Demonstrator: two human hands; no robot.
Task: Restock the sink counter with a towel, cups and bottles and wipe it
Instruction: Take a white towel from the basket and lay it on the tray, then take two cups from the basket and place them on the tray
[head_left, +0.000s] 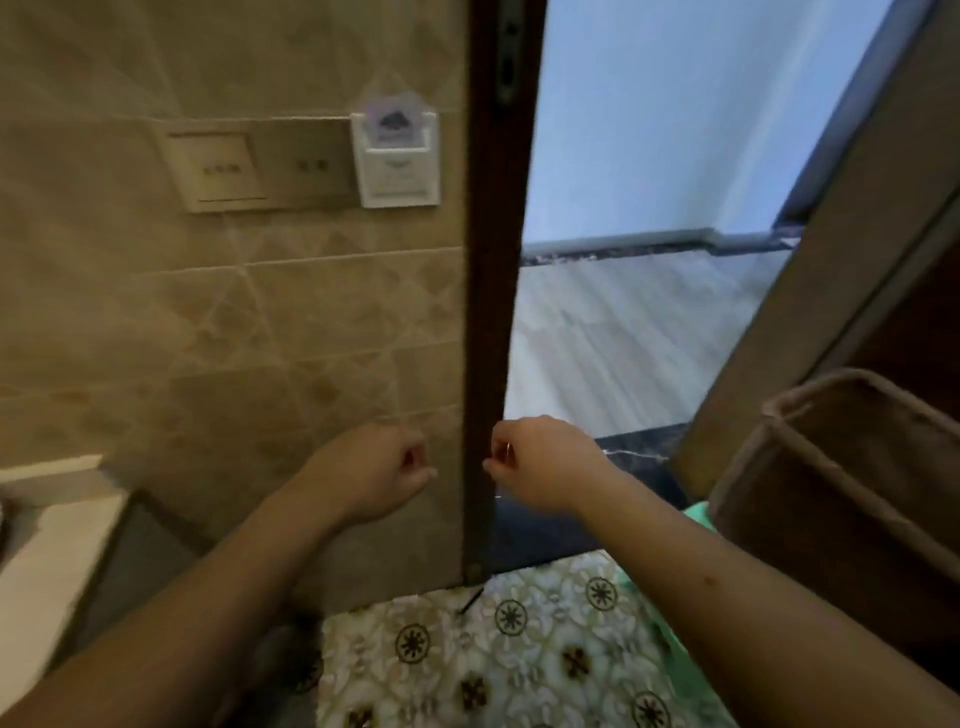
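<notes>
Both forearms are being held out nearest the camera, over a patterned floor mat. At the left hand, the grip is being kept closed in a loose fist with nothing seen in it; at the right hand, the fingers are likewise being kept curled, a ring is showing, and whether something thin is being pinched cannot be told. A dark door frame is being faced, with tiled wall, a switch panel and a white card holder to its left, and bright corridor floor beyond. A brown fabric bin is being passed at the lower right, with something green just beside it. None of the towel, cups or bottles is being shown, and only a pale edge at the far left, possibly the table by the sink, is being glimpsed. By this judgement, restocking is not yet being done; supplies are probably being fetched. Blur is suggesting motion, so the mat could be tripped on, or the frame or bin knocked.
</notes>
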